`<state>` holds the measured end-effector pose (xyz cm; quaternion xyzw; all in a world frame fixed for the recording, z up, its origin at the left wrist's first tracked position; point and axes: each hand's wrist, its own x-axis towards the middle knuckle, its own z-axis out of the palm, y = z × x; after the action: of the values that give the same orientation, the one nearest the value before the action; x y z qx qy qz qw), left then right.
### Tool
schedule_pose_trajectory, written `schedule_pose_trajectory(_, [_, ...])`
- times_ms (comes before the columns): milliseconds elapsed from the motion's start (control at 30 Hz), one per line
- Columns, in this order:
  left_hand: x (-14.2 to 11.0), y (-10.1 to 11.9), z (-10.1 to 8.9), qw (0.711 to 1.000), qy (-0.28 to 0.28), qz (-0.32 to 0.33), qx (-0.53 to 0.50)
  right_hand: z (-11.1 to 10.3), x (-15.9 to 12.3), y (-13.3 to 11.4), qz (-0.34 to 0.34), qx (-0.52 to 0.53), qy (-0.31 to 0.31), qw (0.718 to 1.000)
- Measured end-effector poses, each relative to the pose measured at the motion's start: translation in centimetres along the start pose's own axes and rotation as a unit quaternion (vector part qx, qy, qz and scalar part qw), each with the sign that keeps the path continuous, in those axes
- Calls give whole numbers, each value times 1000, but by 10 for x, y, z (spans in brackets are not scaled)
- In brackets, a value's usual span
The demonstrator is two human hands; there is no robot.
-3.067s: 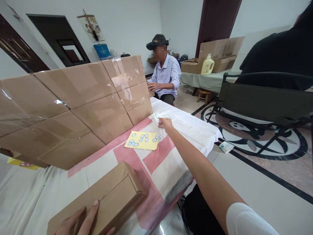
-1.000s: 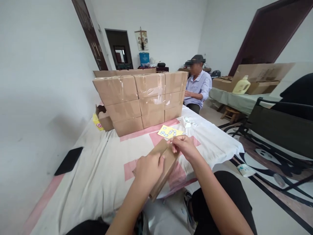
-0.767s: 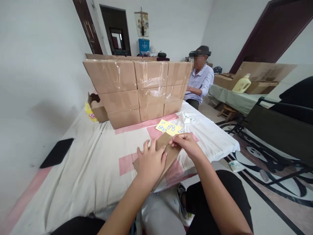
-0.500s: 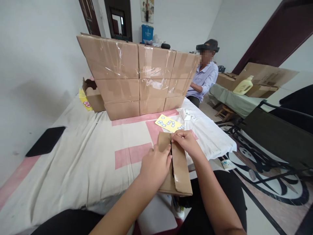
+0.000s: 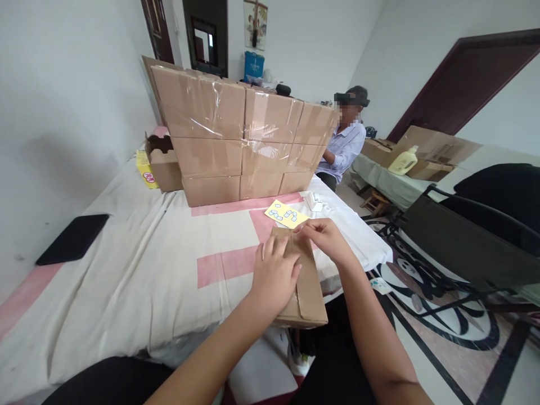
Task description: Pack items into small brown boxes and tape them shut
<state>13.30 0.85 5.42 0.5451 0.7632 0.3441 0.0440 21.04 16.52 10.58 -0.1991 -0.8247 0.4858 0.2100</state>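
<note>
A small brown cardboard box (image 5: 311,289) lies at the table's front edge, its long flaps meeting along the top. My left hand (image 5: 275,275) rests on the flaps, palm down with its fingers spread. At the far end of the seam my right hand (image 5: 324,236) has thumb and fingers pinched together. What sits between those fingertips is too small to make out. Just beyond the box lies a yellow sheet (image 5: 283,214) with small pale shapes on it. A small white object (image 5: 314,201) is to the right of that sheet.
Taped cardboard boxes (image 5: 215,160) form a tall stack across the table. An open carton (image 5: 166,171) and a yellow box (image 5: 145,167) stand left of it. A black flat object (image 5: 73,239) lies at left. Another person (image 5: 348,143) sits behind the stack's right end.
The dark gap between the box flaps has closed up. My left hand has shifted slightly right over the seam, and my right hand stays at the far end. The view has tilted a little.
</note>
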Motion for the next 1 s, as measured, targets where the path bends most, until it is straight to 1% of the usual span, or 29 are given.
schedule_pose_trajectory(67, [2, -6, 4, 997, -1, -29, -71, -4, -7, 1, 25, 12, -14, 1000])
schedule_pose_trajectory(133, [4, -12, 8, 993, 3, -54, -102, -10, -17, 6, 39, 17, -43, 998])
schedule_pose_trajectory(200, [6, -18, 11, 985, 8, -80, -151, -17, -26, 13, 29, 15, -71, 997])
schedule_pose_trajectory(267, [9, -22, 14, 970, 2, -103, -221, -23, -32, 20, -17, 2, -78, 997])
schedule_pose_trajectory(333, [11, -26, 17, 955, -12, -119, -271, -28, -35, 25, -86, -14, -62, 994])
schedule_pose_trajectory(400, [12, -28, 19, 950, -21, -130, -284, -31, -36, 28, -137, -2, -50, 989])
schedule_pose_trajectory(433, [12, -27, 21, 947, -23, -137, -290, -32, -36, 28, -143, 18, -54, 988])
schedule_pose_trajectory(500, [9, -24, 25, 939, -15, -156, -305, -35, -39, 28, -123, 67, -80, 987])
schedule_pose_trajectory(567, [1, -16, 28, 933, 18, -169, -317, -39, -44, 24, -76, 107, -120, 984])
schedule_pose_trajectory(633, [-10, -4, 31, 934, 64, -161, -314, -42, -49, 18, -33, 132, -169, 976])
schedule_pose_trajectory(700, [-21, 9, 34, 944, 85, -132, -290, -45, -52, 13, -10, 148, -212, 966])
schedule_pose_trajectory(767, [-29, 18, 35, 956, 74, -105, -262, -45, -53, 9, -5, 153, -241, 958])
schedule_pose_trajectory(833, [-34, 23, 35, 962, 51, -89, -253, -43, -52, 7, -5, 148, -258, 955])
schedule_pose_trajectory(900, [-35, 23, 34, 960, 41, -92, -262, -40, -50, 6, -6, 142, -267, 953])
schedule_pose_trajectory(1000, [-30, 14, 29, 953, 38, -122, -276, -41, -50, 6, 14, 145, -273, 951])
